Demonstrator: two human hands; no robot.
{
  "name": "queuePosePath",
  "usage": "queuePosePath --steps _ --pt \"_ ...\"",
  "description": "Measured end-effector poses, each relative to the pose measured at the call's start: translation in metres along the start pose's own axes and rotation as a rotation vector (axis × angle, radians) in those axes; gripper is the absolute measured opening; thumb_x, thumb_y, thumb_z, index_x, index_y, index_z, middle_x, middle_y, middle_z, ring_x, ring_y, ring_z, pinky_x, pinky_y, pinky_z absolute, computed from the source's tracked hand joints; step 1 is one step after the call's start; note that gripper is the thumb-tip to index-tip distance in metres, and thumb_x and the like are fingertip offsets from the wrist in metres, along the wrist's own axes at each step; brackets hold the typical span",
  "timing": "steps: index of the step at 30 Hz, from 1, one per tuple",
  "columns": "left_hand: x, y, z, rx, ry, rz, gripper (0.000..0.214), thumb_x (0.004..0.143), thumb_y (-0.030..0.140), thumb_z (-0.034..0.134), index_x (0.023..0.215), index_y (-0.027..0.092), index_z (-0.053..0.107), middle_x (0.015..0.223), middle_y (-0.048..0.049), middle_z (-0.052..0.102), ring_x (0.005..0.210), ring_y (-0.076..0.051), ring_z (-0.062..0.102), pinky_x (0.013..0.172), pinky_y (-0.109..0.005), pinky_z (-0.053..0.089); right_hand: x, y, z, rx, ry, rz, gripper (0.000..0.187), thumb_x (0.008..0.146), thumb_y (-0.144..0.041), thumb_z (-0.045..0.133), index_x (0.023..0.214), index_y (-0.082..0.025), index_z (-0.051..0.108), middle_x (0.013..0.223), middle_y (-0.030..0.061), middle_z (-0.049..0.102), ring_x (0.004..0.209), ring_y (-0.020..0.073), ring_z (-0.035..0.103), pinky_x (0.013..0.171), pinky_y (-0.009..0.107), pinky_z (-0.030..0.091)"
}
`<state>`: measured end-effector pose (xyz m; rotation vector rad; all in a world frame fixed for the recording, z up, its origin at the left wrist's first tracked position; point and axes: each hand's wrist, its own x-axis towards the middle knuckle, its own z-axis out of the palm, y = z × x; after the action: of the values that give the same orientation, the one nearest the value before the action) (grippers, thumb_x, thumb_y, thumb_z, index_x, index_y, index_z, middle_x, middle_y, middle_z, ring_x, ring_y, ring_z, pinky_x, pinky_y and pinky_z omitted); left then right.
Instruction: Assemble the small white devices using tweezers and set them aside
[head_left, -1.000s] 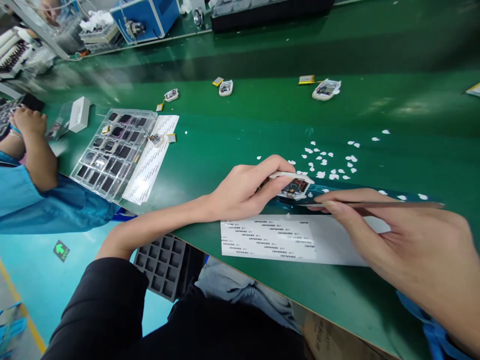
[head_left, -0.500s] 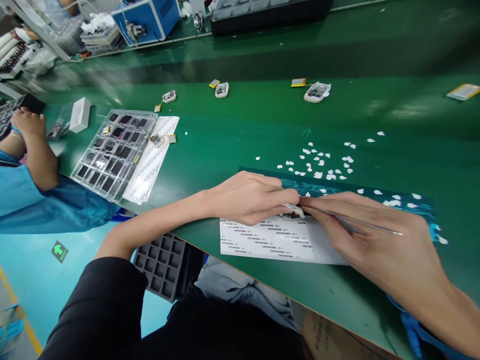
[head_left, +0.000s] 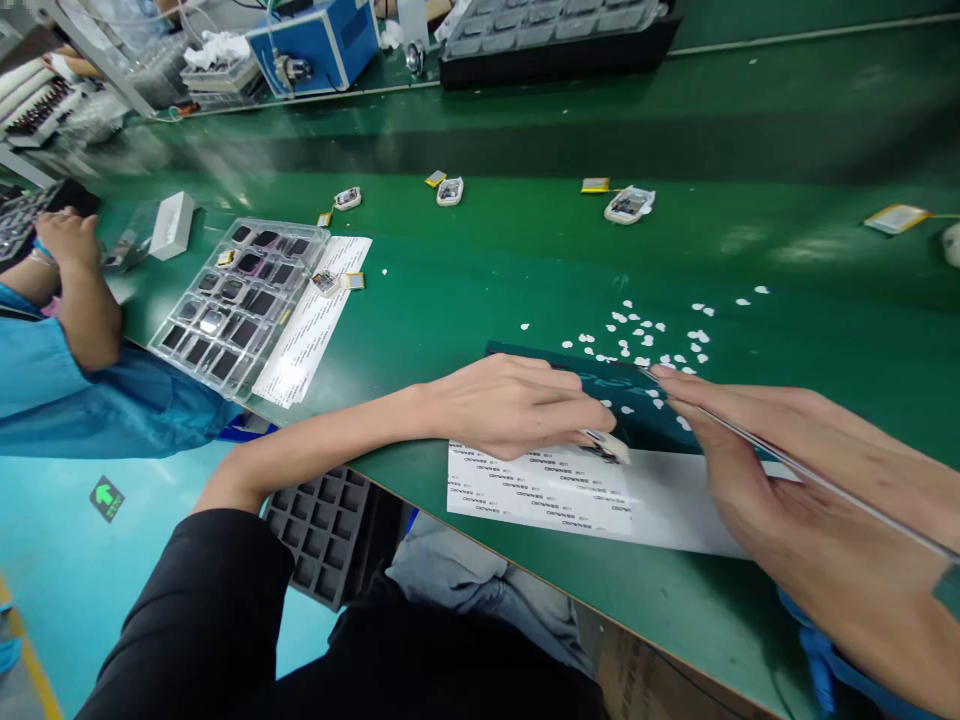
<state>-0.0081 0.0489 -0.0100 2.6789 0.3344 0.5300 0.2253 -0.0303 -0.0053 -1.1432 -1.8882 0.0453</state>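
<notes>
My left hand is closed around a small white watch-like housing. Its near edge sticks out past my fingers, and the rest is hidden by them. The housing is just above a white printed sheet. Pinched in my right hand are thin metal tweezers, their tips close to small white stickers scattered on the green table. A dark teal mat lies between the two hands, with a few more stickers on it.
Several open housings with yellow-edged batteries lie along the green table. Left of me stand a clear compartment tray and a white box, near another person's arm. A blue machine is behind.
My right hand has moved away from the housing, up and to the right, bringing the tweezers to the stickers. My left hand keeps hold of the housing. The view has shifted slightly.
</notes>
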Motion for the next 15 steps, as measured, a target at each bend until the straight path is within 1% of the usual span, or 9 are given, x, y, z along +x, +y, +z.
queuePosePath --steps 1,2,4,5,7,9,11,13,15 --pt "0.001 0.002 -0.002 -0.133 0.118 -0.071 0.027 0.11 0.034 0.04 0.109 0.022 0.065 0.1 -0.0059 0.075 0.088 -0.016 0.069 0.077 -0.03 0.049 0.0 -0.002 -0.002 -0.03 0.001 0.008 0.05 0.087 -0.003 0.073 0.124 -0.037 0.072 0.108 -0.0021 0.079 0.091 0.0163 0.075 0.075 0.033 0.059" --pt "0.003 0.003 -0.005 -0.271 0.273 -0.191 0.026 0.11 0.033 0.041 0.108 0.022 0.064 0.102 -0.0057 0.075 0.087 -0.015 0.068 0.079 -0.029 0.051 0.0 -0.004 -0.004 -0.064 -0.002 0.016 0.048 0.089 -0.005 0.072 0.124 -0.037 0.072 0.109 -0.0023 0.079 0.091 0.0161 0.074 0.074 0.033 0.059" --pt "0.007 0.002 -0.015 -0.556 0.57 -0.538 0.025 0.11 0.029 0.041 0.101 0.021 0.063 0.096 -0.0039 0.073 0.072 -0.01 0.061 0.07 -0.025 0.049 -0.001 -0.009 -0.009 -0.111 -0.018 0.018 0.047 0.093 -0.009 0.069 0.128 -0.04 0.07 0.112 -0.0024 0.079 0.092 0.0165 0.074 0.077 0.035 0.059" --pt "0.009 0.0 -0.021 -0.699 0.658 -0.716 0.026 0.11 0.026 0.042 0.095 0.019 0.062 0.086 -0.0021 0.07 0.06 -0.008 0.052 0.06 -0.022 0.044 -0.001 -0.012 -0.011 -0.113 -0.04 0.008 0.048 0.095 -0.01 0.066 0.132 -0.041 0.068 0.115 -0.0022 0.078 0.095 0.0175 0.074 0.08 0.037 0.06" --pt "0.012 -0.006 -0.032 -1.003 0.658 -0.977 0.028 0.108 0.018 0.041 0.084 0.017 0.056 0.074 -0.0002 0.065 0.048 -0.005 0.037 0.047 -0.02 0.03 -0.002 -0.015 -0.016 -0.097 -0.082 -0.019 0.053 0.098 -0.011 0.061 0.14 -0.044 0.063 0.119 -0.0019 0.078 0.099 0.0193 0.074 0.086 0.041 0.059" --pt "0.015 -0.01 -0.04 -1.208 0.61 -1.068 0.03 0.107 0.012 0.04 0.08 0.016 0.054 0.07 -0.0004 0.064 0.045 -0.003 0.034 0.043 -0.02 0.023 -0.003 -0.015 -0.02 -0.095 -0.146 -0.057 0.053 0.101 -0.015 0.058 0.147 -0.042 0.057 0.122 -0.0018 0.077 0.102 0.0203 0.073 0.088 0.042 0.059" --pt "0.017 -0.008 -0.044 -1.279 0.59 -1.044 0.029 0.106 0.012 0.041 0.082 0.014 0.056 0.071 -0.0016 0.065 0.046 -0.003 0.038 0.042 -0.019 0.023 -0.005 -0.012 -0.022 -0.11 -0.174 -0.126 0.049 0.104 -0.022 0.054 0.151 -0.038 0.054 0.125 -0.0013 0.076 0.105 0.0204 0.073 0.088 0.041 0.06" --pt "0.018 -0.002 -0.043 -1.278 0.56 -0.994 0.027 0.107 0.017 0.046 0.084 0.013 0.059 0.073 -0.002 0.067 0.046 -0.003 0.039 0.042 -0.019 0.021 -0.006 -0.008 -0.022 -0.119 -0.178 -0.196 0.045 0.107 -0.029 0.049 0.151 -0.035 0.054 0.127 -0.0012 0.076 0.108 0.0198 0.073 0.087 0.038 0.062" --pt "0.018 0.005 -0.04 -1.259 0.519 -0.962 0.026 0.107 0.022 0.052 0.085 0.013 0.062 0.073 -0.0017 0.069 0.046 -0.002 0.037 0.042 -0.02 0.018 -0.008 -0.006 -0.02 -0.134 -0.158 -0.216 0.043 0.108 -0.033 0.044 0.15 -0.035 0.055 0.125 -0.0027 0.076 0.107 0.0187 0.073 0.083 0.036 0.063"
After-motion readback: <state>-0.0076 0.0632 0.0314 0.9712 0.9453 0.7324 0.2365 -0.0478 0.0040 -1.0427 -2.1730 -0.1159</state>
